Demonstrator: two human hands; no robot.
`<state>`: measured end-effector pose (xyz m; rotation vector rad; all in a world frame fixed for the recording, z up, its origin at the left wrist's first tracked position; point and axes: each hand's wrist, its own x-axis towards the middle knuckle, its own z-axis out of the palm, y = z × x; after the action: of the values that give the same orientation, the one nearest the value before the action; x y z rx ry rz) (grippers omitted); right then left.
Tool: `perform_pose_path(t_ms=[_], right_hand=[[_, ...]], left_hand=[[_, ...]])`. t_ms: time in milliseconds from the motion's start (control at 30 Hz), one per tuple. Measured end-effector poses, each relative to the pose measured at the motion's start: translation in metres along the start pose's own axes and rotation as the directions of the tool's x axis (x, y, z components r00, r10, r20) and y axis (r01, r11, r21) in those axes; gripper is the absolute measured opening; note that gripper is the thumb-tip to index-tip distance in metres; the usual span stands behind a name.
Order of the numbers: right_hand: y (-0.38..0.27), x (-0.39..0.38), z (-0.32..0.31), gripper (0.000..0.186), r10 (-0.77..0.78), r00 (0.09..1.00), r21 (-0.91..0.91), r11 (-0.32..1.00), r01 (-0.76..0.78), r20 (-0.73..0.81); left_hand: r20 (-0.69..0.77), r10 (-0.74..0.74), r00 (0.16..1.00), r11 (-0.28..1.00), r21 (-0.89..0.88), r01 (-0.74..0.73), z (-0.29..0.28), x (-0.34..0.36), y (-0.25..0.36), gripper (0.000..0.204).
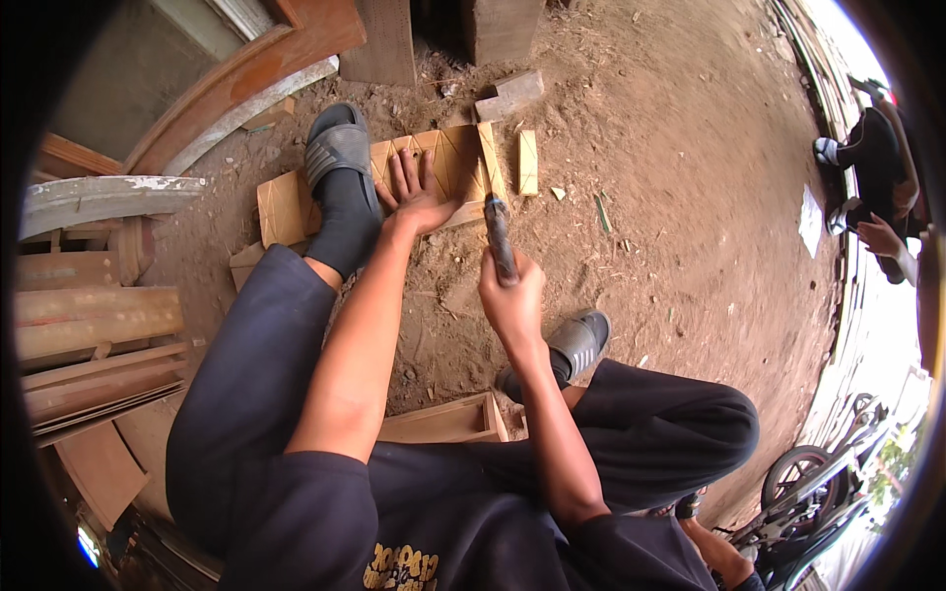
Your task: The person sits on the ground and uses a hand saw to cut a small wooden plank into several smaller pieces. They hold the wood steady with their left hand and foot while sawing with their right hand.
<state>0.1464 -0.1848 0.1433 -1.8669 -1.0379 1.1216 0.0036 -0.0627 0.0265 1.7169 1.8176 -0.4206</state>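
Observation:
A light wooden board marked with slanting pencil lines lies low over the dirt. My left hand presses on it, fingers spread, near its middle. My left foot, in a grey slide sandal, rests across the board's left part. My right hand is closed round the dark, worn handle of a hand tool, which points away from me to the board's right end. Its working end is too thin to make out. A narrow strip stands at that end beside a dark gap. Another marked offcut lies apart to the right.
Beyond the board are a wood block and upright timbers. Curved frames and stacked planks fill the left side. A wooden box-like piece lies between my legs. Another person and a motorcycle are at the right.

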Motion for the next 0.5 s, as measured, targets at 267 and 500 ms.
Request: perform_pose_path(t_ms=[267,500], right_hand=[[0.028,-0.078,-0.050,0.022,0.050,0.997,0.073,0.996,-0.054,0.057],[0.011,-0.011,-0.004,0.031,0.023,1.000,0.065,0.998,-0.022,-0.013]], left_hand=[[-0.024,-0.029,0.999,0.999,0.013,0.029,-0.004,-0.002,-0.007,0.110],[-0.003,-0.010,1.000,1.000,0.010,0.010,0.004,-0.002,0.000,0.113]])
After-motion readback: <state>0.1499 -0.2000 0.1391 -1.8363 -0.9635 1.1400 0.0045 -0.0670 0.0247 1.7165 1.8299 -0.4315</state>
